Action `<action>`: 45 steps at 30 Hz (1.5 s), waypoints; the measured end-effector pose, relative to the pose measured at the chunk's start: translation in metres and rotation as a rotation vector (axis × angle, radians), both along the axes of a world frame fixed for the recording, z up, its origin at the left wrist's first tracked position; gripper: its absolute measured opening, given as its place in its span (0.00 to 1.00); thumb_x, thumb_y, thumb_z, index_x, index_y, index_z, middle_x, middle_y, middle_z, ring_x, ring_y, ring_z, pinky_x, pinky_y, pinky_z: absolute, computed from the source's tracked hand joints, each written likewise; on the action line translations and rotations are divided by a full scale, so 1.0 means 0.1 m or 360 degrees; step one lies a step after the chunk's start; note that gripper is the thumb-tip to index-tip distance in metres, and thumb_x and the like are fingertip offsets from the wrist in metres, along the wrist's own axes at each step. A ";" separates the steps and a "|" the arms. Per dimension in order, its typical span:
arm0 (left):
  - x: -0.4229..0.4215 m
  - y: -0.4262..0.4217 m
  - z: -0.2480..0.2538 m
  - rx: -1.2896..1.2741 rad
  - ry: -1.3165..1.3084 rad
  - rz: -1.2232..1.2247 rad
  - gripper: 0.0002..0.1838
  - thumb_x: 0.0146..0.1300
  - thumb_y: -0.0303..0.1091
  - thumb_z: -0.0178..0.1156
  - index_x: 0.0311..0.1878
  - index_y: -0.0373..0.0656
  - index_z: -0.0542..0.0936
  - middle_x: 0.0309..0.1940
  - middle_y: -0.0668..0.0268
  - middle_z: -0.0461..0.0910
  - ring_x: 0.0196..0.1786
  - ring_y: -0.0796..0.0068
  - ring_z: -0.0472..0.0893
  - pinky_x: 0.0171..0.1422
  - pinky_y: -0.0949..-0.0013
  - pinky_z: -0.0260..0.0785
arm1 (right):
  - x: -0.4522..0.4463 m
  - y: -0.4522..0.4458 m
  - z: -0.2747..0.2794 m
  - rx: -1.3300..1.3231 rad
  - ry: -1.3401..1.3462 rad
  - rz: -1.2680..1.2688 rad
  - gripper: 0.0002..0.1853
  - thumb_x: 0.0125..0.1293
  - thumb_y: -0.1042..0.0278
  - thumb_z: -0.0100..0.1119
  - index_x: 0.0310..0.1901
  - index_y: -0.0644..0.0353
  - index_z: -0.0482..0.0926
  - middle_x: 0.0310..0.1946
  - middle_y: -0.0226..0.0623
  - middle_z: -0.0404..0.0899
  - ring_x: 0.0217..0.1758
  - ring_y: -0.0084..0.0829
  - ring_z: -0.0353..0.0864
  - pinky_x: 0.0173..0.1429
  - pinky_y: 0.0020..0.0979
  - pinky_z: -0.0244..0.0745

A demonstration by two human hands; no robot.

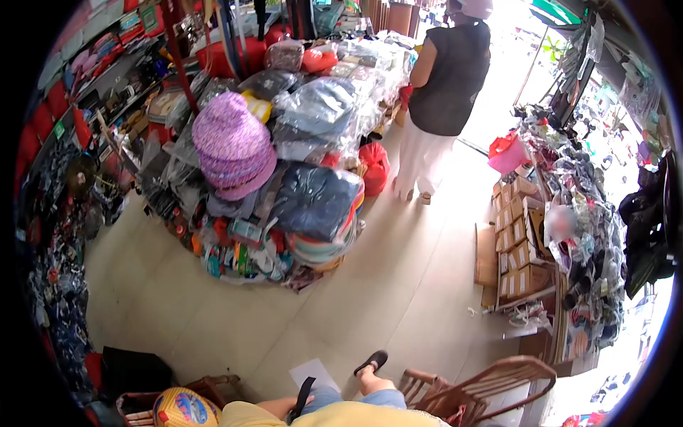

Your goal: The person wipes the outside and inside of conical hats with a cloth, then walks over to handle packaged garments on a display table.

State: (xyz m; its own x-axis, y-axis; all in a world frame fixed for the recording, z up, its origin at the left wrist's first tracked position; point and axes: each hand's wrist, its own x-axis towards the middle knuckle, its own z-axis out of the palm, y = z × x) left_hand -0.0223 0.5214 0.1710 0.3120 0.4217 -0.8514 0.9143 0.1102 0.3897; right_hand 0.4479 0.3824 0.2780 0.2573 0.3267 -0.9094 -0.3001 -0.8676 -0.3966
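Note:
My left hand [308, 401] rests low in the view on the lap of my blue denim shorts [324, 398]. Most of it is hidden by a flat black strip [303, 395], perhaps a strap, which crosses in front of it. Whether the fingers grip this strip cannot be made out. No part of my right hand shows. A white sheet [315, 371] lies on the floor just beyond my knee. One foot in a dark shoe [372, 362] is stretched forward.
A wooden chair [491, 388] stands at my right, a yellow round item [186, 409] at my left. Ahead, a purple hat [231, 142] tops a display of bagged goods [316, 199]. Cardboard boxes [523, 242] line the right. A person in a dark top [449, 78] stands beyond the display.

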 end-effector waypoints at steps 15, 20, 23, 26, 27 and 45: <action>2.43 3.22 0.27 0.0142 -0.0493 0.1041 0.21 0.70 0.47 0.46 0.60 0.49 0.74 0.56 0.55 0.77 0.59 0.61 0.75 0.66 0.59 0.62 | 2.08 4.86 0.89 0.0897 0.0466 -0.0217 0.38 0.68 0.47 0.52 0.72 0.59 0.51 0.68 0.47 0.61 0.65 0.47 0.69 0.62 0.47 0.69; 3.98 5.14 0.30 0.0327 -0.1320 0.1102 0.18 0.69 0.31 0.51 0.59 0.38 0.72 0.52 0.60 0.79 0.53 0.71 0.77 0.59 0.68 0.68 | 2.17 6.80 1.38 0.1376 0.0694 -0.0171 0.33 0.71 0.51 0.49 0.70 0.62 0.55 0.64 0.50 0.66 0.63 0.46 0.71 0.62 0.44 0.70; 5.20 6.18 1.92 0.0070 -0.1677 0.0625 0.26 0.70 0.43 0.55 0.63 0.33 0.68 0.57 0.60 0.73 0.57 0.74 0.72 0.62 0.68 0.65 | 2.28 7.38 1.85 0.1710 0.0892 -0.0347 0.30 0.72 0.51 0.47 0.69 0.61 0.57 0.62 0.49 0.69 0.62 0.47 0.73 0.63 0.45 0.70; 5.99 6.78 2.77 -0.0441 -0.1680 0.0136 0.33 0.66 0.46 0.58 0.65 0.32 0.64 0.60 0.56 0.71 0.61 0.70 0.70 0.67 0.64 0.62 | 2.61 7.89 2.20 0.2058 0.0973 -0.0446 0.29 0.73 0.50 0.44 0.68 0.58 0.59 0.61 0.48 0.72 0.62 0.47 0.72 0.64 0.46 0.69; 6.25 6.92 2.87 -0.0458 -0.1710 -0.0115 0.35 0.65 0.46 0.60 0.67 0.32 0.62 0.60 0.55 0.70 0.62 0.70 0.69 0.67 0.63 0.61 | 2.78 7.98 2.31 0.2109 0.0984 -0.0546 0.27 0.73 0.50 0.43 0.68 0.56 0.60 0.61 0.47 0.71 0.63 0.47 0.72 0.65 0.46 0.67; 10.00 8.50 2.58 -0.0463 -0.1923 0.0147 0.28 0.57 0.35 0.68 0.60 0.39 0.72 0.56 0.63 0.77 0.59 0.72 0.74 0.67 0.64 0.64 | 6.08 10.57 2.95 0.2228 0.0008 -0.0217 0.13 0.70 0.71 0.47 0.53 0.65 0.71 0.41 0.42 0.79 0.39 0.32 0.79 0.48 0.33 0.74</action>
State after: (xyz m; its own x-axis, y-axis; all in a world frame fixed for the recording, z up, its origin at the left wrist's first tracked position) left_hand 0.9774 1.3715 0.4285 0.9388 0.3279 -0.1055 -0.0280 0.3780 0.9254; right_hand 1.0559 1.4396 0.5727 0.3576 0.9229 0.1429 -0.3529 0.2753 -0.8942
